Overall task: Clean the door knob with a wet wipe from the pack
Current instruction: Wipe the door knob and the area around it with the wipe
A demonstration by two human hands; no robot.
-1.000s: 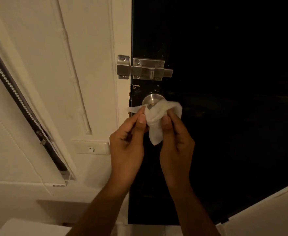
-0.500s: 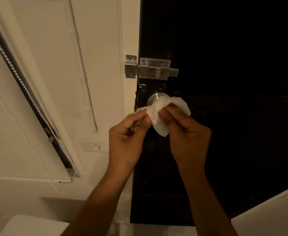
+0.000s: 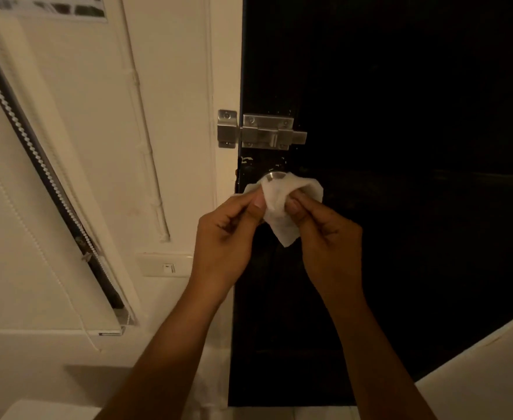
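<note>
A white wet wipe (image 3: 279, 204) is stretched between both my hands just in front of the silver door knob (image 3: 274, 176) on the black door (image 3: 400, 147). My left hand (image 3: 228, 237) pinches the wipe's left edge between thumb and fingers. My right hand (image 3: 324, 237) pinches its right side. The wipe hides most of the knob; only the knob's top shows. One corner of the wipe hangs down between my hands. No wipe pack is in view.
A steel slide bolt (image 3: 264, 133) sits above the knob, bridging the door and the cream frame. A light switch (image 3: 167, 265) is on the wall at left. A window blind (image 3: 52, 192) with a bead chain slants along the left. A pale surface (image 3: 491, 374) fills the lower right.
The wipe has been bunched closer together as my hands drew nearer each other, and it covers more of the knob. The view has shifted slightly, with the door now further right.
</note>
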